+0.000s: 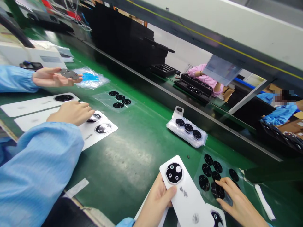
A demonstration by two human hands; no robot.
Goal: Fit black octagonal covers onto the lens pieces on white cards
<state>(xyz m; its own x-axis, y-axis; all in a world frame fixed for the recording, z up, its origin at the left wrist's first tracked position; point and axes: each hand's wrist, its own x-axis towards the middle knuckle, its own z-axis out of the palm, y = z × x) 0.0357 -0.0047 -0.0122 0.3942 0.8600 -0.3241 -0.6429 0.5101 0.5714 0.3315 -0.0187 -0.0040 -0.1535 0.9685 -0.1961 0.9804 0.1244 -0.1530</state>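
Our right hand (236, 201) pinches a black disc (217, 191) at the worktop's (132, 164) near edge. Our left hand (157, 200) grips the white cover (187, 197), and we should peel gently.

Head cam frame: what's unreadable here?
Head view only:
- white back cover: lower end cut off by the bottom edge, partly behind the left hand.
- black lens piece: half covered by the right hand; pinched or just touched, unclear.
- print on the cover: too small to read.
- black trays: distant, contents unclear.
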